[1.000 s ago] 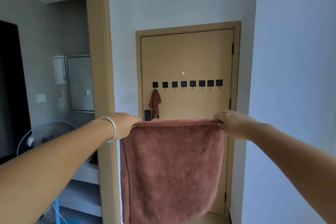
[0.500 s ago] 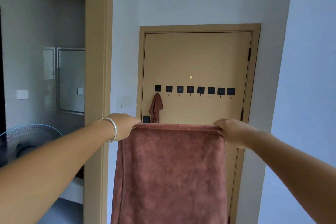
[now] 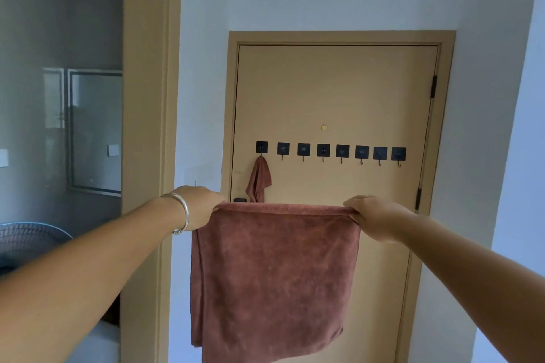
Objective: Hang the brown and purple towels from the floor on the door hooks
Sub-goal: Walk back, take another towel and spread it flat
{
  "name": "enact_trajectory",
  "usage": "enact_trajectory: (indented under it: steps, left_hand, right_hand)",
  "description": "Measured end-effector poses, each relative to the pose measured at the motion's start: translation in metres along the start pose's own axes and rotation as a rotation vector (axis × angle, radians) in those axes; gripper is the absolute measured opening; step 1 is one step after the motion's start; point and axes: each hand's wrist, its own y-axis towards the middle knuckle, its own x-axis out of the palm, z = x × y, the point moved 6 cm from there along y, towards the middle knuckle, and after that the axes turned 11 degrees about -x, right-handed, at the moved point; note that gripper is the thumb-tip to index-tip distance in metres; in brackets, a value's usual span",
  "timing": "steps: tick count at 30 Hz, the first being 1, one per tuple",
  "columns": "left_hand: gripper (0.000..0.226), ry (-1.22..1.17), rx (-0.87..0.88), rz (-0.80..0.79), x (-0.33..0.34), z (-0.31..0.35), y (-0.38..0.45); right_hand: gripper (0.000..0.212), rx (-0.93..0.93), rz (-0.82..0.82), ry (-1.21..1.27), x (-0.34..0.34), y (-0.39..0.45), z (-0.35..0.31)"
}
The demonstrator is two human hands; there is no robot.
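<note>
A large brown towel hangs stretched flat between my hands, in front of the tan door. My left hand grips its top left corner and my right hand grips its top right corner. On the door, a row of several black square hooks runs at about chest height, above the towel's top edge. A small brown cloth hangs from the leftmost hook. No purple towel is in view.
A tan door-frame post stands at the left, with a grey room and a fan beyond it. White walls close in on both sides of the door. A dark door handle peeks out above the towel.
The door and hooks have grown larger in view as I came closer. Both hands keep the same grip on the towel's top corners.
</note>
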Motion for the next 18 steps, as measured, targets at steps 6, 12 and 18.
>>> enact_trajectory:
  steps: [6, 12, 18]
  left_hand:
    - [0.023, 0.007, -0.012, -0.003, 0.036, -0.017, 0.052]
    - [0.023, 0.014, -0.033, -0.013, 0.065, -0.022, 0.114]
    - [0.021, 0.020, -0.029, 0.004, 0.068, -0.017, 0.200]
  right_hand:
    - [0.030, -0.004, -0.010, 0.010, 0.030, 0.058, 0.009]
    - [0.029, -0.026, -0.002, 0.026, 0.058, 0.125, 0.035]
    - [0.029, -0.010, 0.057, 0.094, 0.071, 0.199, 0.086]
